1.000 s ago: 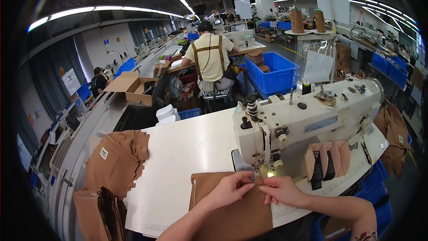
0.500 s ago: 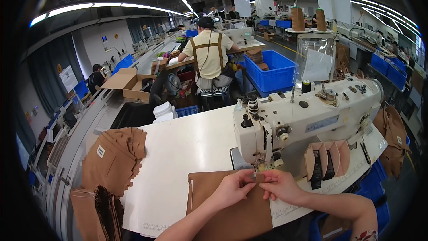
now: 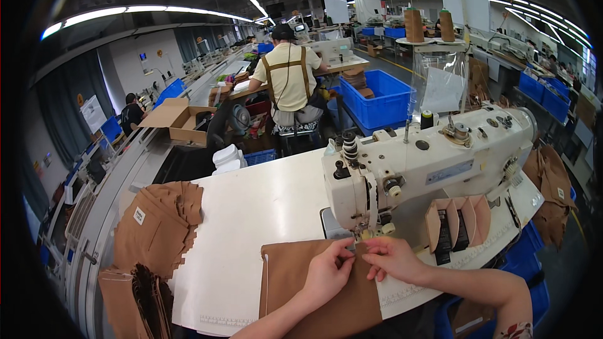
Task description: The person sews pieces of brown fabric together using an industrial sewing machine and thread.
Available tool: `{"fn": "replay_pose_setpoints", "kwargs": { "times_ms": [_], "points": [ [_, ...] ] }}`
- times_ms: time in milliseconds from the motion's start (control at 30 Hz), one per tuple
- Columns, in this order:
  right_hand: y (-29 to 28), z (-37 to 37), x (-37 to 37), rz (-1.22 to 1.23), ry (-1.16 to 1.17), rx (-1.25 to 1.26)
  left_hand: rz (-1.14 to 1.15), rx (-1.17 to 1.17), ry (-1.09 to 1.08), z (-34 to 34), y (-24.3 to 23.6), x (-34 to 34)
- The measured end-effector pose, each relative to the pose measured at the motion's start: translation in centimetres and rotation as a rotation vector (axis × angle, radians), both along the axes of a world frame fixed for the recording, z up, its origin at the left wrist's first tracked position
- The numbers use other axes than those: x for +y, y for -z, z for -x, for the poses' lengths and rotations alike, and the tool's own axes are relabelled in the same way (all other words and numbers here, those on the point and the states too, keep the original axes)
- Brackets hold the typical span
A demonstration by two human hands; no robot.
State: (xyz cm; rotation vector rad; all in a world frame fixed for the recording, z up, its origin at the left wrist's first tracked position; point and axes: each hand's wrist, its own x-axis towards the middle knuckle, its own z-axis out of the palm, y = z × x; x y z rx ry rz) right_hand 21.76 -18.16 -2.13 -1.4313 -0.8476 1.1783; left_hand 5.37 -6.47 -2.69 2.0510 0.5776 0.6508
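Note:
A flat brown fabric panel lies on the front of the sewing table, its top edge just below the needle area of a white sewing machine. A white line runs down the panel's left side. Over the top edge, my left hand is closed in a pinch, index finger and thumb close together. To its right, my right hand pinches too, its lower fingers curled. Between the fingertips sits a small brown fabric tab, partly hidden by them. The presser foot area is right behind my fingertips.
Stacked brown pieces lie at the left, with folded ones nearer. A pink divided holder with black labels and a pair of snips sit right. Blue bins stand below. A co-worker sits ahead, facing away.
My head view has shifted slightly. My hands stay at the panel's top edge; the right fingertips have opened a little off the tab, which shows less than before.

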Motion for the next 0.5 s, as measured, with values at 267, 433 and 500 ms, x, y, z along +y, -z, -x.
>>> {"fn": "replay_pose_setpoints", "kwargs": {
  "times_ms": [267, 433, 500],
  "points": [
    [0.0, -0.8, -1.0, -0.355, -0.015, -1.219, -0.627, 0.041, -0.024, -0.2, 0.9, -0.3],
    [1.8, -1.2, -0.5, -0.59, -0.065, -1.41, -0.851, 0.19, 0.099, 0.6, 1.3, -0.1],
    [1.7, -1.2, -0.4, -0.6, -0.066, -1.401, -0.804, 0.063, 0.112, 1.0, 1.3, -0.3]
  ]
}}
